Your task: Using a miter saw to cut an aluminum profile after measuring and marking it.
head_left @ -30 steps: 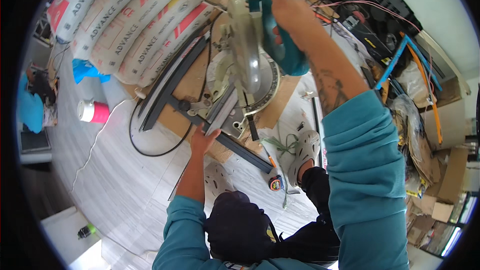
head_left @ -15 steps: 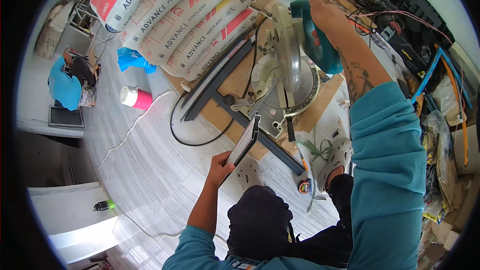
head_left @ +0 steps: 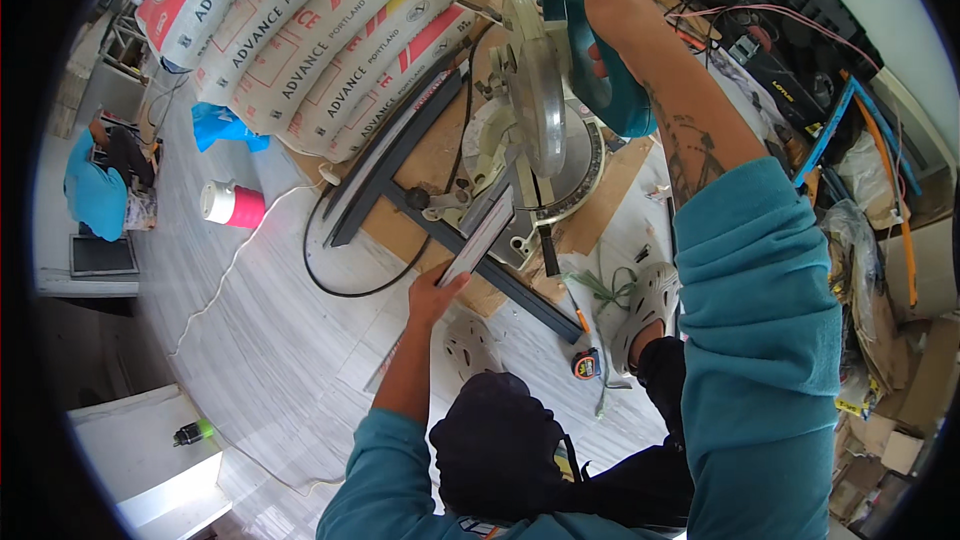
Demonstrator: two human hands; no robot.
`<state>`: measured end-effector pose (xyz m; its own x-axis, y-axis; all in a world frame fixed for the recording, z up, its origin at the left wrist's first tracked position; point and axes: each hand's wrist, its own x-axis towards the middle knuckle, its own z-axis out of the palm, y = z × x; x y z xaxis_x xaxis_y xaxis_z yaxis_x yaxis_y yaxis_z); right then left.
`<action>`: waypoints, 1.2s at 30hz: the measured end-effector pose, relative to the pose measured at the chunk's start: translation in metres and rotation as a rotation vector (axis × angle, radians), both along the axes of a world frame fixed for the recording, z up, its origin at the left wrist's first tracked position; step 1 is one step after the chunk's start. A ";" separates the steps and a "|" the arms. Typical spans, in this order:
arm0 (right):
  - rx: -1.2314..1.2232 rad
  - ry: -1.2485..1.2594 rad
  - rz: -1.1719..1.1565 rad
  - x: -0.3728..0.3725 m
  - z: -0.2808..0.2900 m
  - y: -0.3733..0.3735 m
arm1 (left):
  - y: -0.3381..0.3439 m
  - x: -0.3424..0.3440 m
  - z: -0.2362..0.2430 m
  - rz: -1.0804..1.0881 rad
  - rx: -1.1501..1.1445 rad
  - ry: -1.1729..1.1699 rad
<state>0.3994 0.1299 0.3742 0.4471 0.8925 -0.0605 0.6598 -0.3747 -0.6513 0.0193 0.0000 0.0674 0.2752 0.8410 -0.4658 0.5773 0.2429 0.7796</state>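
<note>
My right hand (head_left: 612, 22) is wrapped round the teal handle of a miter saw (head_left: 572, 170), with the arm reaching far forward. The saw's round blade guard (head_left: 537, 90) stands upright left of that hand. In my left hand (head_left: 436, 296) is a short metal profile (head_left: 478, 245), light on its upper face. Its far end lies at the saw's base, by the fence and clamp; whether it touches the saw table I cannot tell. Long dark grey metal bars (head_left: 520, 298) lie on cardboard under and left of the saw.
Stacked cement bags (head_left: 330, 50) stand far left of the saw. A pink-and-white jug (head_left: 233, 204) and a black cable (head_left: 345, 293) lie nearer. By my feet are a tape measure (head_left: 585, 364) and a pencil (head_left: 582, 320). Another person (head_left: 95, 180) crouches at far left. Tools crowd the right side.
My left hand has moved forward, bringing the metal profile down to the saw's base. My right hand stays on the handle. The whole view has shifted slightly.
</note>
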 end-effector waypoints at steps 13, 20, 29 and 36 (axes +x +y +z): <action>-0.034 0.415 -0.236 -0.022 0.005 -0.014 | 0.064 0.057 -0.093 0.145 0.225 0.153; -0.006 0.432 -0.323 -0.039 -0.024 -0.053 | 0.079 0.074 -0.079 0.102 0.016 0.206; 0.219 0.351 -0.376 -0.055 -0.137 -0.121 | 0.079 0.074 -0.059 0.083 -0.120 0.223; 0.264 0.348 -0.402 -0.060 -0.158 -0.127 | 0.081 0.072 -0.063 0.066 -0.119 0.264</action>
